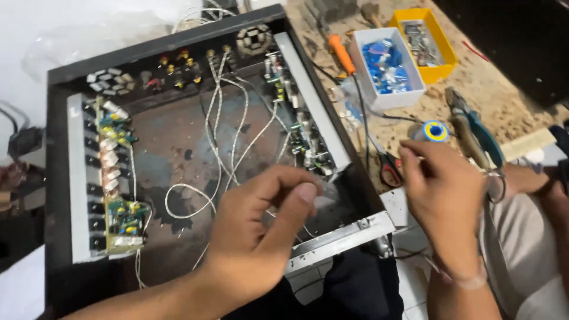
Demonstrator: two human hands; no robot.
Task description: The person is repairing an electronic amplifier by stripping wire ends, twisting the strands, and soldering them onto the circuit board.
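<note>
Pinching something thin, the left hand (261,231) has its fingers (302,195) closed over the near right corner of the open metal case (59,178), probably on a white wire (237,136), though I can't tell. The right hand (441,198) curls narrow just past that corner, near the solder spool (435,131) on the counter (504,101).

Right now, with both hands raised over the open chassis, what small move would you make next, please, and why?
Probably bring the left hand, pinching something thin between thumb and fingers, toward the right hand, which hovers by the solder spool. The pinched piece is too blurred to identify, but white wires lie loose in the black chassis, so steadying it first seems sensible.
</note>
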